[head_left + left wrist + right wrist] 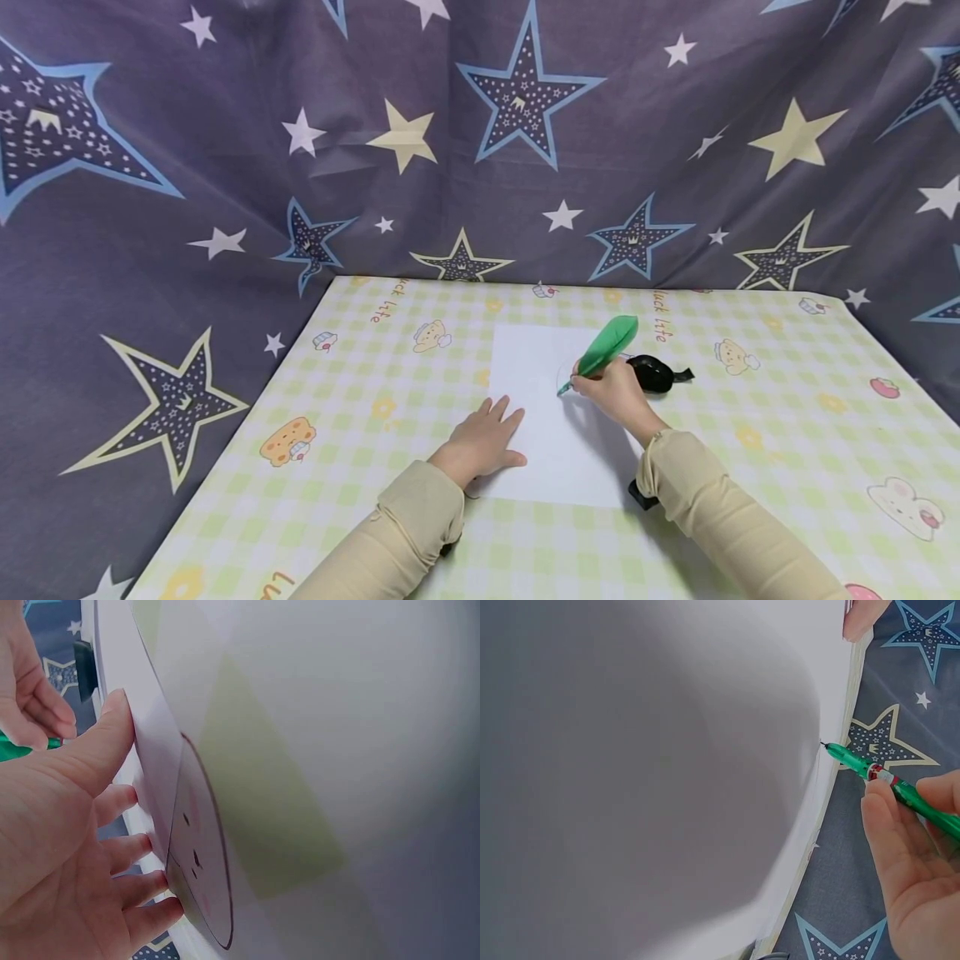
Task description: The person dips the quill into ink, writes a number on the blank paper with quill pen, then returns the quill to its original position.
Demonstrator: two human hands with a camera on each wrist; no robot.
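We see a dark curtain with printed stars behind the counter, whose checked cloth meets it along the far edge. On the counter lies a white sheet of paper, with a narrow band of cloth beyond its far edge and broad room towards the left and right edges. Two beige sleeves come in from the near side. We find the left hand at the sheet's left edge, its grip relaxed, fingers spread on the paper. The right hand is over the sheet's right half, its grip pinching a green pen with a leaf-shaped top between thumb and fingers; the pen is tilted, its tip at the paper, well in from the edges. Just beside this hand, near the sheet's right edge, we notice a glossy black object taking up some room there. A smaller dark piece shows by the right cuff, near the sheet's near right corner. At the pen's tip we make out a faint curved line
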